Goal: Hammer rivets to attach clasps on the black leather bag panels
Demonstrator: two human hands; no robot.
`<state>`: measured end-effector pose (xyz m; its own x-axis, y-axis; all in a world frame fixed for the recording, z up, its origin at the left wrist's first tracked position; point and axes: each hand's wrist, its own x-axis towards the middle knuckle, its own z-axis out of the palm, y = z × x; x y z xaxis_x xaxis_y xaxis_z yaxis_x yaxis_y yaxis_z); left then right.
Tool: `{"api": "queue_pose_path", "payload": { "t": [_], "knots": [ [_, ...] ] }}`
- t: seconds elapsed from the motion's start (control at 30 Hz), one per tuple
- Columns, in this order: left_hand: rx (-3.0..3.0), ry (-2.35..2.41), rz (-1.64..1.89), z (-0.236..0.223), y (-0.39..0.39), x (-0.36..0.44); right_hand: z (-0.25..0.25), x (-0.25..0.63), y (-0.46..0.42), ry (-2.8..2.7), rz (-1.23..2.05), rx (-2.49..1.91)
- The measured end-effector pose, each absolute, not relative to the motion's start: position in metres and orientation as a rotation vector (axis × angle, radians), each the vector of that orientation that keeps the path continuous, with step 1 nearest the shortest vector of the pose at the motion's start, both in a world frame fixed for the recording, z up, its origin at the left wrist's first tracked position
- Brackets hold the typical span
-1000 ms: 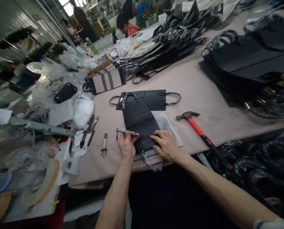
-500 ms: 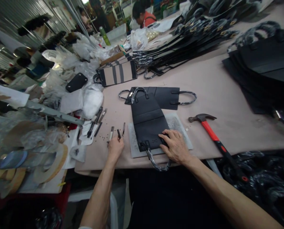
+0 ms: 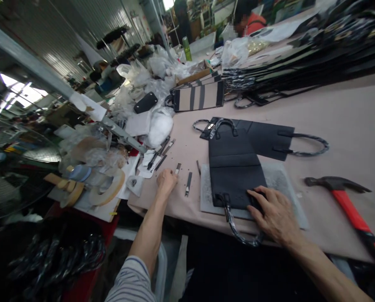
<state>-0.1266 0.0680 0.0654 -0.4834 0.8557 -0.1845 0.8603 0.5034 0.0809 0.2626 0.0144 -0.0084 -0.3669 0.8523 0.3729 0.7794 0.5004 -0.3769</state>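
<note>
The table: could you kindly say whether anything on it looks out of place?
Mildly, yes: the near bag overlaps the far bag at an angle rather than lining up with it. The hammer also lies with its handle apparently reaching the edge of the table, where it might get knocked.

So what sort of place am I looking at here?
Probably a bag-making workshop: a black panel with handles lies on a pale board, a pile of flat dark pieces stands farther back on the table, and a claw hammer lies right of the board.
</note>
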Motion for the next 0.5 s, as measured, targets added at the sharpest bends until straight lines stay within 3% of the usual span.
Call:
{"api": "queue_pose_path", "payload": {
  "t": [0.5],
  "knots": [
    [1.439, 2.424, -0.17, 0.053, 0.085, -0.147, -0.007, 0.26, 0.015, -2.22, 0.193, -1.342]
  ]
}}
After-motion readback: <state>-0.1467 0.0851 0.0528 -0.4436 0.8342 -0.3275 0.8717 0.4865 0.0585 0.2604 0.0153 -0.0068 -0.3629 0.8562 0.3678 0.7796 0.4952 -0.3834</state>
